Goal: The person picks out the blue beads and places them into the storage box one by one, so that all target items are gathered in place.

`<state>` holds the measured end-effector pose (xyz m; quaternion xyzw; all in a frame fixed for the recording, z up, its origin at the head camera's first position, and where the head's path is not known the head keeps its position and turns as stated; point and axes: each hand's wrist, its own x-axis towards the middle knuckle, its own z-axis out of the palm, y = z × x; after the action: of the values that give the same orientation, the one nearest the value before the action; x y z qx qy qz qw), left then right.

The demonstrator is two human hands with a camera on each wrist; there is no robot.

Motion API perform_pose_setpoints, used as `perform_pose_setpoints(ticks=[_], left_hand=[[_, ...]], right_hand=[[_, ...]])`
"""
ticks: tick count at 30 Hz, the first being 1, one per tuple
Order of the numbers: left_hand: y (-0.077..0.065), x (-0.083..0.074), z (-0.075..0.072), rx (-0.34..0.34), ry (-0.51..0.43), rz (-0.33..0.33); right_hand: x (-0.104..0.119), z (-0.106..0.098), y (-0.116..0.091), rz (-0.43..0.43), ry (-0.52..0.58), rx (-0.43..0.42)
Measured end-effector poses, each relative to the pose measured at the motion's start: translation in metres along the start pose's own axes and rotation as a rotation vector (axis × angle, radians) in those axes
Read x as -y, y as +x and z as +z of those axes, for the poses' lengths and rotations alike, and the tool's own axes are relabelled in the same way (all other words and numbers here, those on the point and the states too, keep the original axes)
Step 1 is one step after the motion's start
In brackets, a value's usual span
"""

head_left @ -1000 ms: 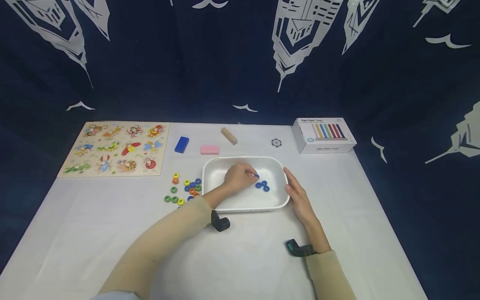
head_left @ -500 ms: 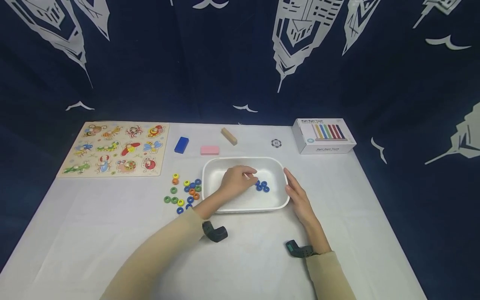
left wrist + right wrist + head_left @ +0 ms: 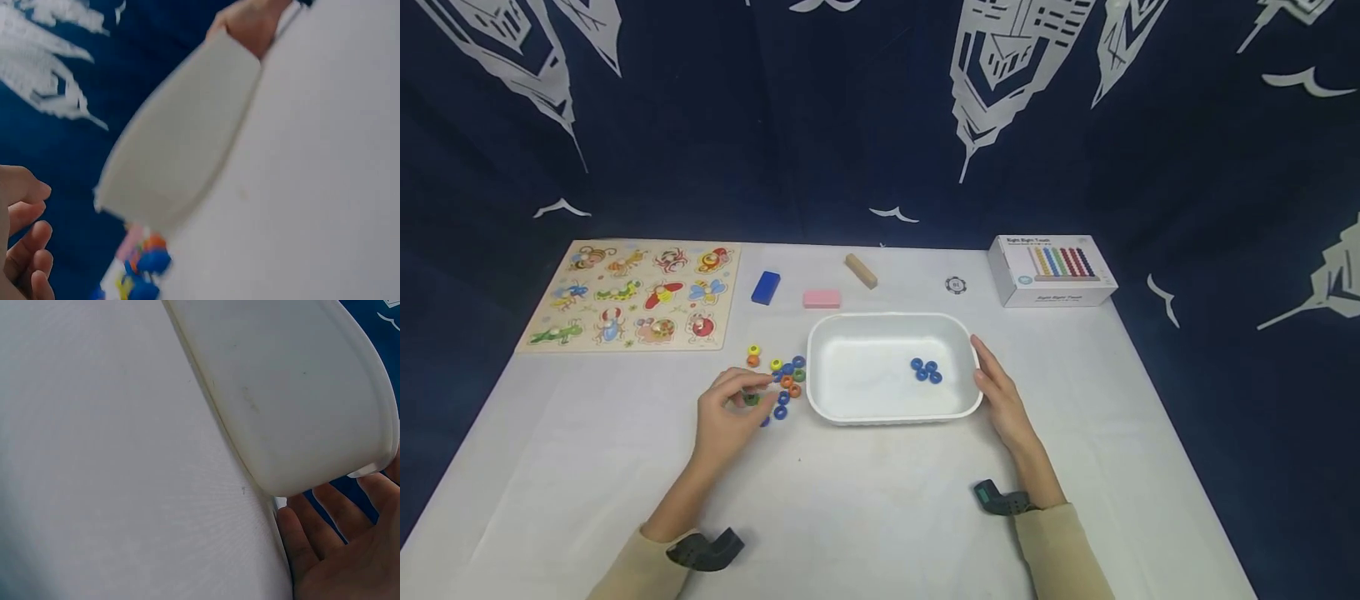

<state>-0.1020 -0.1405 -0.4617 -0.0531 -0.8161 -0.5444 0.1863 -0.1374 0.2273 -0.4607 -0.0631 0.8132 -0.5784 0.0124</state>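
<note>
A white rectangular tray (image 3: 880,408) lies on the table with several blue beads (image 3: 927,372) inside, toward its right half. To its left, loose blue, green, orange and yellow beads (image 3: 787,382) are spread on the cloth. Over the left part of these beads hovers my left hand (image 3: 721,423), thumb and fingers apart and slightly bent. A green bead (image 3: 751,400) shows between them, without a visible grip. My right hand (image 3: 1002,407) rests its fairly straight fingers against the tray's right end. In the right wrist view those fingers (image 3: 340,512) touch the outer wall.
An insect picture puzzle board (image 3: 632,296) lies at the back left. Behind the tray are a blue block (image 3: 765,287), a pink block (image 3: 822,299), a wooden block (image 3: 861,271) and a round chip (image 3: 956,285). A white box (image 3: 1052,272) stands at the back right corner.
My left hand has released a blue bead beside the others in the tray, then moved left out of it to the loose beads. The right hand has stayed at the tray's end.
</note>
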Motion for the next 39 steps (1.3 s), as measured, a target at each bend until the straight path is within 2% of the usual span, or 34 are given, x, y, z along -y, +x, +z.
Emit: perform_pose_setpoints(ticks=[3, 6, 13, 18, 24, 28, 33, 36, 39], left_hand=[[-0.008, 0.022, -0.011, -0.006, -0.009, -0.082], [-0.013, 0.036, -0.015, 0.002, -0.018, -0.115], [-0.018, 0.051, -0.016, -0.003, 0.008, -0.097], [-0.020, 0.056, -0.014, 0.032, 0.131, -0.096], [-0.022, 0.055, -0.011, 0.136, 0.328, -0.076], [-0.023, 0.051, -0.010, 0.163, 0.393, -0.048], [-0.019, 0.041, -0.008, 0.153, 0.367, -0.021], [-0.012, 0.029, -0.005, 0.179, 0.347, 0.014], [-0.008, 0.023, -0.002, 0.191, 0.352, 0.013]], right_hand=[[0.000, -0.001, 0.000, 0.005, 0.004, -0.008], [0.000, -0.002, -0.001, 0.019, 0.010, -0.010], [-0.002, -0.001, -0.001, 0.021, 0.002, -0.003], [-0.002, -0.001, -0.001, 0.017, -0.004, -0.001], [-0.002, -0.002, -0.001, 0.024, -0.008, -0.005], [-0.003, -0.002, -0.001, 0.021, -0.009, -0.003], [-0.003, -0.002, -0.002, 0.018, -0.007, 0.001], [-0.002, -0.002, -0.001, 0.007, -0.002, 0.002], [-0.002, 0.000, 0.000, -0.005, 0.003, 0.012]])
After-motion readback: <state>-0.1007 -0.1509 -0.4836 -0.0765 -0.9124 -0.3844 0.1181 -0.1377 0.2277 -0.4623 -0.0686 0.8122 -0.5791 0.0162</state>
